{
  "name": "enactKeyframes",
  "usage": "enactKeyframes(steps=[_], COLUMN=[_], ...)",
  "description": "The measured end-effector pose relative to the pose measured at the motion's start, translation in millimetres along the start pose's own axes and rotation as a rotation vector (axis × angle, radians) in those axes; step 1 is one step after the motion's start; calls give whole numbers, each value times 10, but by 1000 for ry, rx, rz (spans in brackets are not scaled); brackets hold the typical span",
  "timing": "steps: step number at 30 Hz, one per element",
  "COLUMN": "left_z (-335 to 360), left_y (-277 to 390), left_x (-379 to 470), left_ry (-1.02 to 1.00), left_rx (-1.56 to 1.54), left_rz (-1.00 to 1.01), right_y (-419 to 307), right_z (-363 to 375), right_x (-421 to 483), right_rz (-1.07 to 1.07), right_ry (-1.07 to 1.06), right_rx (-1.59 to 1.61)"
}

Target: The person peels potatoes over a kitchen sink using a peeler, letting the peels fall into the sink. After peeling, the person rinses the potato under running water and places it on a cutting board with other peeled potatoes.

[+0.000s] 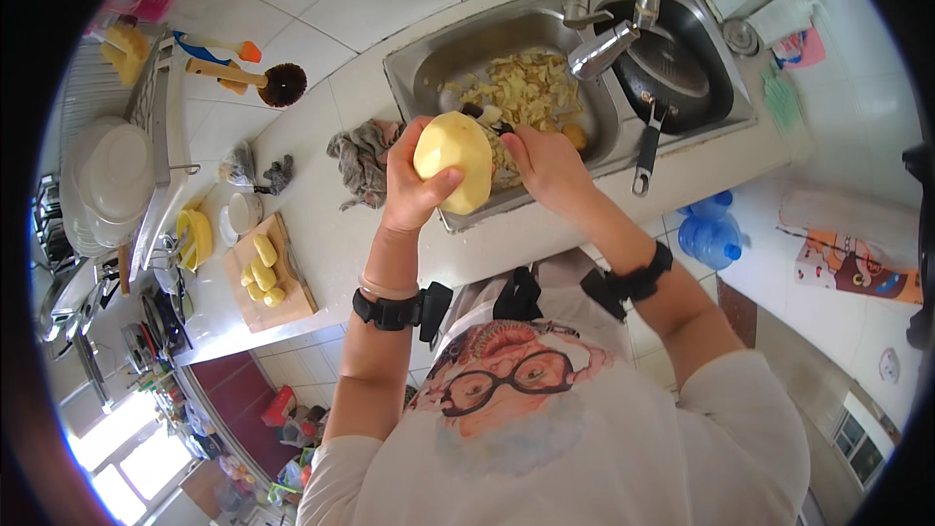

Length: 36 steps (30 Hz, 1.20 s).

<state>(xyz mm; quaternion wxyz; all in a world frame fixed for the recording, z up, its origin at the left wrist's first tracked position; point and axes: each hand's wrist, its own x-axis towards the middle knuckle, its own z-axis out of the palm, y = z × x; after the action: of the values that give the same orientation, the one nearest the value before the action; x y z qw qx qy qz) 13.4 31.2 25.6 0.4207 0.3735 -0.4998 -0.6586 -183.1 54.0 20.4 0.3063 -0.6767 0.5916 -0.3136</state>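
My left hand (410, 190) grips a large peeled potato (456, 157), pale yellow with flat facets, over the near left edge of the left sink basin (453, 44). Beside it, my right hand (551, 169) is closed around a small dark-handled tool (502, 128), apparently a peeler. Fingers and potato hide most of that tool, so I cannot tell whether its blade touches the potato. Below both hands, a heap of potato peelings (537, 88) lies in the basin. One brownish, unpeeled-looking potato (575, 136) rests at the basin's right side.
A pan (668, 73) fills the right basin, its handle (646, 153) jutting over the counter edge. The faucet (603, 51) hangs between the basins. A grey rag (365, 161) lies left of the sink. Further left, several peeled potatoes (261, 274) sit on a wooden cutting board (285, 310).
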Motion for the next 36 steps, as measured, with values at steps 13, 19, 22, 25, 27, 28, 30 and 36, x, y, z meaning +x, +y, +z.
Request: enactKeyframes(steps=[13,19,22,25,27,28,30,36], left_z=[-5,16,14,25,39,47,43,54], left_y=[-106,-73,-88,-122,-145,-154,-156,-130], left_x=[53,20,12,-10,-8,-12,-16,-18], left_ry=[28,111,95,166,212,221,222,109], left_rx=[38,-197,-241,-228,-209,-208,-202,-216], left_rz=[66,-76,-125,-143,-138,-98,-101,-95], right_y=[216,528,417,154,-31,-117,-248,-143], right_z=[131,-19,-116,-127,-132,-143,-177,-56], right_x=[44,198,244,154,86,50,9,38], right_rz=[101,315,143,-88,-111,-209,-111,-86], right_ry=[-30,-313,-50,38,-18,-19,-114,-63], right_rx=[-19,359,31,164,148,179,98,55])
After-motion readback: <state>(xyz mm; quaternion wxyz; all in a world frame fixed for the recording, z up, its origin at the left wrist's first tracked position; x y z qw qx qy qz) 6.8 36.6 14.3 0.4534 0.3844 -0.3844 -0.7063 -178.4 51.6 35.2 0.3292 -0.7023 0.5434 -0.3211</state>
